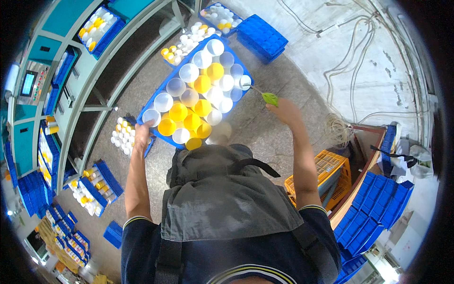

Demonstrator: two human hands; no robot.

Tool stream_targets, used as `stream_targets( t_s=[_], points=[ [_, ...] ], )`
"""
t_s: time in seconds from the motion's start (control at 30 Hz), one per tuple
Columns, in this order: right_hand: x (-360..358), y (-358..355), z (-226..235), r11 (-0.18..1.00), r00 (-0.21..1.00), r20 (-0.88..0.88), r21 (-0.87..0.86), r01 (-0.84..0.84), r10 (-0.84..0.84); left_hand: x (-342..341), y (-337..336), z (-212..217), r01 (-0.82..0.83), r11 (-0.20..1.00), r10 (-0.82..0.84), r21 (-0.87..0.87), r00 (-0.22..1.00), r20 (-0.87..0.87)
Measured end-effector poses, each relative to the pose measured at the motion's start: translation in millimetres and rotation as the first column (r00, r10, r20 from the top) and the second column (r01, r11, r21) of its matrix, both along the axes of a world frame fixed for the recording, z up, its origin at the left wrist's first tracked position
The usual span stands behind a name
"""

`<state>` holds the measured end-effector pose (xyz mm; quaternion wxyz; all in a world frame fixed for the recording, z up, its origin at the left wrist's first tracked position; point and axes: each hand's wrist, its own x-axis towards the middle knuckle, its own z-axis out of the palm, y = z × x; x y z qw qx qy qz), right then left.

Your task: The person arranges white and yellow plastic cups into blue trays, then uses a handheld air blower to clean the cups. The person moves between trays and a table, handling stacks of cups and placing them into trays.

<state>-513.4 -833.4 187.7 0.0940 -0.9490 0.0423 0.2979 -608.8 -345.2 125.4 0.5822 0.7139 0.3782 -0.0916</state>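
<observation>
A blue tray (156,100) packed with white and yellow round tubes, open ends up, is in front of me. My left hand (143,134) is closed on the tray's near left corner, its fingers partly hidden by the rim. Beyond the tray's right edge, my right hand (285,111) grips a thin tool with a lime-green handle (270,98). The tool's narrow metal shaft points left, and its tip is at or close to a white tube (245,81) by the tray's edge; contact is unclear. Yellow tubes (191,121) cluster toward the middle and near side.
At left is a teal-panelled machine (29,118) with filled blue trays (101,33) on it. Stacked blue trays (261,37) stand ahead. More filled trays (97,188) are on the floor at left. A yellow crate (321,170), coiled cable (336,130) and blue bins (378,201) are at right.
</observation>
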Motion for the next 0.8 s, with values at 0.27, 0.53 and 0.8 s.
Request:
stream_targets(
  t_s=[0.27, 0.53, 0.8],
  points=[
    [-10, 11, 10, 0.997, 0.995, -0.061, 0.043, -0.070, 0.073, 7, -6, 9, 0.036, 0.998, -0.036, 0.053, 0.999, 0.005],
    [-22, 13, 7, 0.999, 0.995, 0.099, 0.044, 0.010, -0.015, 9, -2, 5, 0.036, 0.997, -0.039, 0.068, 0.999, 0.037],
    [-14, 4, 13, 0.999, 0.984, 0.173, 0.026, 0.036, -0.040, 14, 4, -7, 0.043, 0.999, -0.041, -0.028, 0.998, 0.049]
  ],
)
